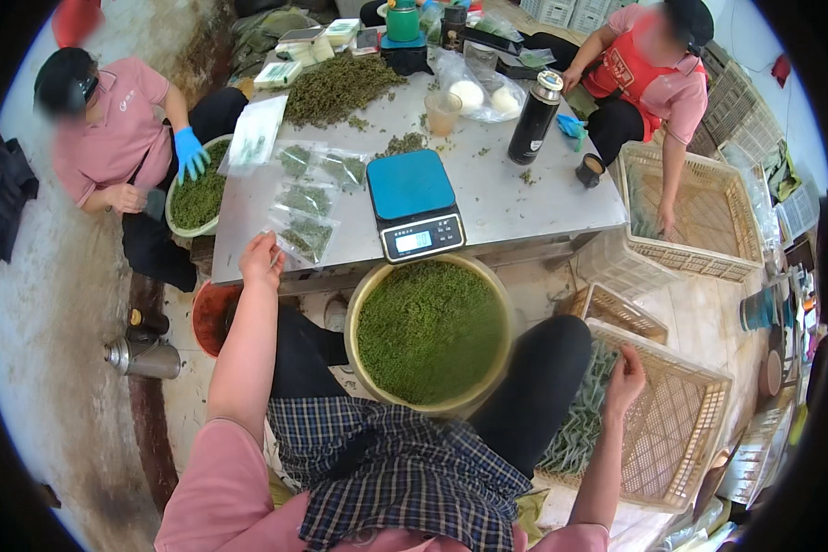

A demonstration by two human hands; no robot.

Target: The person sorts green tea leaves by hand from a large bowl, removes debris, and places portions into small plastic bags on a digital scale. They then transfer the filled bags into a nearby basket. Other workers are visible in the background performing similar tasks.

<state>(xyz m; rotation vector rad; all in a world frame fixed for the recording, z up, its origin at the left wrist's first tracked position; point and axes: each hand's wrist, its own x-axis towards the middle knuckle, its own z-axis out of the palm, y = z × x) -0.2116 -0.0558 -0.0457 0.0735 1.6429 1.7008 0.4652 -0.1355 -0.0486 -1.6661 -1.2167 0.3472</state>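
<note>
My left hand (262, 259) is at the table's front left edge, its fingers pinched at the corner of a clear plastic bag (306, 236) of small green berries. Several similar flat bags lie just beyond it. Beside them stands a digital scale (411, 193) with a bare blue top and a lit display. Between my knees sits a round tub (432, 331) heaped with green peppercorn-like berries. My right hand (626, 377) hangs above a beige plastic crate (681, 405), its fingers curled together; whether anything is in them is hidden. Filled packets (580, 405) stand in a row along the crate's left side.
A pile of berries (345, 87), a black thermos (534, 120) and a plastic cup (442, 112) occupy the metal table (497, 207). At left, a gloved co-worker reaches into another tub (198, 198). Another person at right reaches into a crate (699, 212).
</note>
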